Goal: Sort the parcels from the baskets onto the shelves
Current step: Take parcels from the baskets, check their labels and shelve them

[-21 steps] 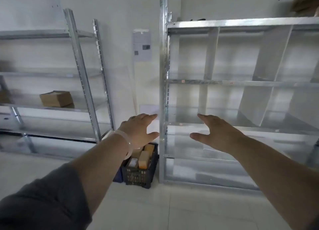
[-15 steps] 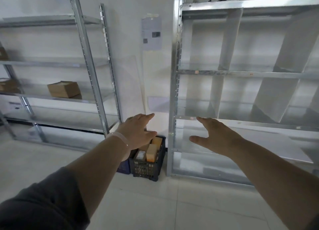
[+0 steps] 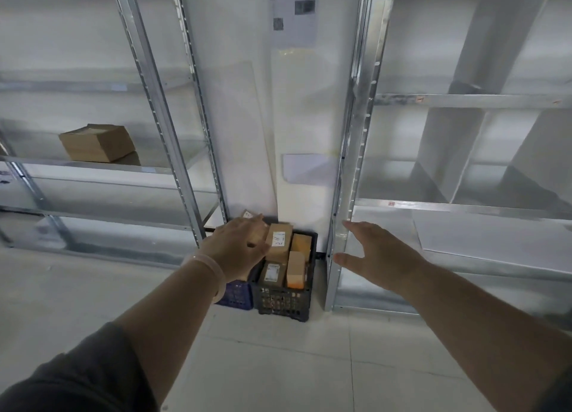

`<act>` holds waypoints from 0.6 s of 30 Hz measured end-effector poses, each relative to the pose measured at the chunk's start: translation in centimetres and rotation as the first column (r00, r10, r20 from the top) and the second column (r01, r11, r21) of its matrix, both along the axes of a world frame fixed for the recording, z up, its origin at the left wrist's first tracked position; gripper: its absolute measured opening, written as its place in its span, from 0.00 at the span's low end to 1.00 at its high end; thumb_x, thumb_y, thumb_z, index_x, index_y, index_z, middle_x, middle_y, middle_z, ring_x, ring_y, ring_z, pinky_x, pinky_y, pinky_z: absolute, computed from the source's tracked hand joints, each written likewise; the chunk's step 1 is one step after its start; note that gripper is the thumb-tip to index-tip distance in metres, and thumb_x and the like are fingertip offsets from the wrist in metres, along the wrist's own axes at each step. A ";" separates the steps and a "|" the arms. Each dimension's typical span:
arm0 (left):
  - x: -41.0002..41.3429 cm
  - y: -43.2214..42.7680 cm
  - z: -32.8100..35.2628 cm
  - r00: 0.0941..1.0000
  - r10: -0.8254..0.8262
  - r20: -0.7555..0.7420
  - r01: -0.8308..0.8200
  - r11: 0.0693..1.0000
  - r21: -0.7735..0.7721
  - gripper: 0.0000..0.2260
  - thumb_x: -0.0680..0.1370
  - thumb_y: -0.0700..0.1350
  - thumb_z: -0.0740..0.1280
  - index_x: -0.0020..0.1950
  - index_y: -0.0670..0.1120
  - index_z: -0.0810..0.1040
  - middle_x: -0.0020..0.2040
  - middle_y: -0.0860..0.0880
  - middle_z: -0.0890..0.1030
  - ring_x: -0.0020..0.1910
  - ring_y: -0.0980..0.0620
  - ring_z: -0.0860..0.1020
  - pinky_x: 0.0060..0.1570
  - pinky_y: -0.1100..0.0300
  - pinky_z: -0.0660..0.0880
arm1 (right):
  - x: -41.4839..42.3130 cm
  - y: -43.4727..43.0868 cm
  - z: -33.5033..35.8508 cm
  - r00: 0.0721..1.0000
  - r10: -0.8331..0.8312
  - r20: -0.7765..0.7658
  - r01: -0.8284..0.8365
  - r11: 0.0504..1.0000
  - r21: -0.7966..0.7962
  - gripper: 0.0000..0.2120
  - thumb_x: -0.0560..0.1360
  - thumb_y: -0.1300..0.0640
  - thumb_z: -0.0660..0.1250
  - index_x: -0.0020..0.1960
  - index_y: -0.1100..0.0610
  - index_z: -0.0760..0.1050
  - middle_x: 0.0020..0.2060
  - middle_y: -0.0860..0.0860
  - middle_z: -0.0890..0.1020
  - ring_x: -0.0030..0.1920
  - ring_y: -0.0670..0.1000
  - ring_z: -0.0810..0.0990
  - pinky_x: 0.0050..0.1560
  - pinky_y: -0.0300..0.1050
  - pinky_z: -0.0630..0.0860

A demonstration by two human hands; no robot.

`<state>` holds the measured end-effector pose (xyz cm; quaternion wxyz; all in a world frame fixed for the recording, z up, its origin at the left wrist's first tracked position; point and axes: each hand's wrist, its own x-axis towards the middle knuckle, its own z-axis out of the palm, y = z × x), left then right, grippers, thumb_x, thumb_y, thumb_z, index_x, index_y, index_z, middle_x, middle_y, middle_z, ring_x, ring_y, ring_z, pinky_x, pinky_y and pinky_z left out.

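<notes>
Two metal shelving units stand against a white wall. The left unit (image 3: pixel 154 102) has perforated uprights and carries one brown cardboard box (image 3: pixel 97 142) on a middle shelf. The right unit (image 3: pixel 356 133) is split into compartments by white upright dividers (image 3: pixel 448 151).

In the gap between the units, two baskets sit on the tiled floor (image 3: pixel 278 365), touching side by side:
- Black basket (image 3: pixel 283 300): lattice plastic walls. It holds the parcels (image 3: pixel 278 238), which are rectangular brown cardboard boxes standing on end. At least five are visible, and two show white labels.
- Blue basket (image 3: pixel 236 294): lattice plastic, largely hidden behind the left wrist. Its contents cannot be seen.

A clear panel (image 3: pixel 241 133) leans on the wall behind the baskets. One paper sheet (image 3: pixel 294 9) with printed codes hangs above.

The left grip (image 3: pixel 238 247) is a bare hand with fingers straight and slightly spread, holding nothing. It covers the left part of the black basket; contact with a parcel cannot be determined. A pale bracelet (image 3: pixel 213 266) circles its wrist.

The right grip (image 3: pixel 374 257) is likewise spread and holds nothing. It is in front of the right unit's corner upright, low down.
</notes>
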<state>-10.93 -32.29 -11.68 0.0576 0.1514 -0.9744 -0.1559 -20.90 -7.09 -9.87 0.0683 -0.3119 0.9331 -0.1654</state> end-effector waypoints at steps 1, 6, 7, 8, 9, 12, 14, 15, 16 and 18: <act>-1.0 -1.0 -0.7 1.000 -0.006 0.001 0.006 1.000 0.000 0.28 0.80 0.59 0.60 0.78 0.55 0.59 0.75 0.52 0.67 0.73 0.48 0.65 0.70 0.45 0.67 | -0.8 -0.9 -0.7 1.000 -0.003 0.014 0.002 1.000 0.016 0.36 0.76 0.36 0.62 0.78 0.47 0.54 0.76 0.47 0.61 0.75 0.50 0.60 0.73 0.52 0.62; -6.8 -4.4 -4.8 0.995 -0.059 0.084 0.057 0.998 0.025 0.29 0.79 0.59 0.60 0.78 0.54 0.58 0.76 0.50 0.65 0.74 0.47 0.64 0.71 0.46 0.65 | -6.1 -4.0 -3.9 0.996 -0.047 0.081 0.043 0.998 0.050 0.36 0.75 0.36 0.62 0.78 0.47 0.54 0.76 0.46 0.62 0.75 0.49 0.61 0.73 0.51 0.62; -8.1 -4.9 -5.6 0.993 -0.065 0.096 0.062 0.997 0.044 0.29 0.79 0.59 0.61 0.78 0.54 0.57 0.76 0.50 0.64 0.74 0.47 0.63 0.72 0.46 0.63 | -7.4 -4.5 -4.7 0.993 -0.062 0.097 0.058 0.997 0.044 0.36 0.76 0.36 0.62 0.78 0.47 0.55 0.76 0.47 0.62 0.75 0.49 0.61 0.74 0.50 0.61; -9.4 -5.5 -6.4 0.992 -0.066 0.107 0.061 0.997 0.055 0.29 0.79 0.59 0.61 0.78 0.55 0.57 0.77 0.50 0.63 0.75 0.47 0.63 0.73 0.46 0.63 | -8.7 -5.1 -5.4 0.991 -0.078 0.113 0.073 0.997 0.040 0.36 0.76 0.37 0.62 0.78 0.48 0.55 0.76 0.47 0.62 0.75 0.49 0.61 0.74 0.50 0.61; -10.8 -6.1 -7.1 0.991 -0.063 0.116 0.057 0.997 0.057 0.29 0.79 0.59 0.61 0.78 0.55 0.56 0.77 0.50 0.63 0.75 0.46 0.62 0.72 0.45 0.63 | -10.0 -5.7 -6.3 0.987 -0.091 0.133 0.087 0.996 0.038 0.36 0.76 0.37 0.62 0.78 0.48 0.55 0.76 0.48 0.62 0.75 0.50 0.61 0.74 0.50 0.61; -15.0 -7.8 -9.4 0.987 -0.056 0.149 0.047 0.997 0.065 0.28 0.79 0.59 0.60 0.78 0.57 0.56 0.77 0.51 0.63 0.75 0.47 0.62 0.71 0.45 0.64 | -13.8 -7.5 -9.5 0.974 -0.104 0.200 0.101 0.995 0.026 0.36 0.76 0.38 0.63 0.78 0.49 0.55 0.76 0.48 0.63 0.75 0.49 0.61 0.74 0.49 0.60; -17.7 -8.7 -11.0 0.980 -0.043 0.196 0.029 0.997 0.072 0.28 0.79 0.59 0.60 0.78 0.56 0.56 0.76 0.52 0.64 0.74 0.48 0.62 0.71 0.47 0.65 | -16.6 -8.6 -11.5 0.960 -0.111 0.257 0.105 0.994 0.034 0.35 0.76 0.39 0.63 0.78 0.48 0.55 0.75 0.48 0.62 0.75 0.49 0.60 0.74 0.47 0.59; -19.1 -9.2 -11.6 0.975 -0.037 0.217 0.021 0.997 0.074 0.28 0.79 0.60 0.60 0.77 0.56 0.57 0.75 0.53 0.66 0.73 0.49 0.63 0.69 0.47 0.66 | -18.1 -9.2 -12.2 0.951 -0.116 0.287 0.108 0.993 0.044 0.35 0.76 0.39 0.63 0.78 0.48 0.55 0.75 0.48 0.62 0.75 0.49 0.60 0.73 0.47 0.59; -20.5 -9.7 -12.2 0.972 -0.029 0.231 0.010 0.997 0.082 0.28 0.78 0.61 0.59 0.76 0.57 0.58 0.73 0.54 0.68 0.71 0.49 0.66 0.68 0.48 0.68 | -19.4 -9.8 -12.8 0.942 -0.121 0.313 0.110 0.992 0.054 0.35 0.76 0.39 0.64 0.78 0.48 0.55 0.75 0.48 0.62 0.75 0.50 0.61 0.73 0.46 0.59; -23.5 -10.8 -13.7 0.967 -0.009 0.255 -0.016 0.995 0.096 0.28 0.75 0.64 0.56 0.73 0.58 0.61 0.69 0.55 0.72 0.68 0.49 0.71 0.65 0.47 0.71 | -22.4 -11.2 -14.0 0.933 -0.122 0.338 0.101 0.992 0.080 0.35 0.77 0.40 0.63 0.78 0.48 0.55 0.75 0.48 0.63 0.74 0.50 0.61 0.72 0.46 0.59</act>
